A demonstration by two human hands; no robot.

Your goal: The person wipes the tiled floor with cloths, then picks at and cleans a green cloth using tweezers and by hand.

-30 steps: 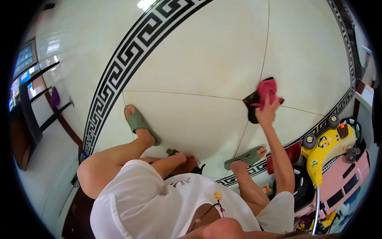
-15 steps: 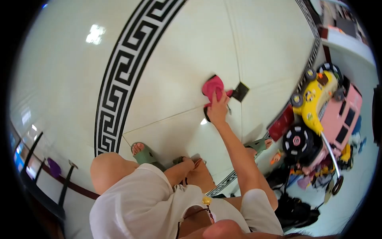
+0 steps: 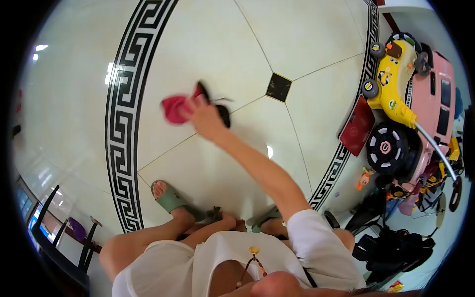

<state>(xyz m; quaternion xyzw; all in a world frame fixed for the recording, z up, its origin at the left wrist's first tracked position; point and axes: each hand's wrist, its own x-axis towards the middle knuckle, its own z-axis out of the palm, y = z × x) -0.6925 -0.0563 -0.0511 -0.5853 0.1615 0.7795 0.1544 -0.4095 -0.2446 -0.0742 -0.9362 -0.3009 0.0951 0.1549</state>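
My right hand (image 3: 204, 118) reaches out over the tiled floor, its fingers closed on a pink-and-black soft item (image 3: 174, 110) that looks like cloth. Motion blur smears it. A black part with a thin cord trails from under the hand on the right. My left hand (image 3: 228, 221) is low between my knees, near the green slippers (image 3: 170, 196). Beside its fingers shows a small dark greenish thing (image 3: 213, 214), which I cannot make out. The left fingers look curled and are partly hidden by my leg.
A yellow ride-on toy (image 3: 393, 81) and a pink toy car (image 3: 438, 109) stand at the right, with a dark red flat box (image 3: 357, 126) before them. A black bag (image 3: 396, 250) lies lower right. Dark furniture legs (image 3: 47, 237) are at lower left.
My right hand has swept left across the floor with the pink-and-black item, away from the dark diamond tile. The view has shifted too. My left hand stays low between my knees.
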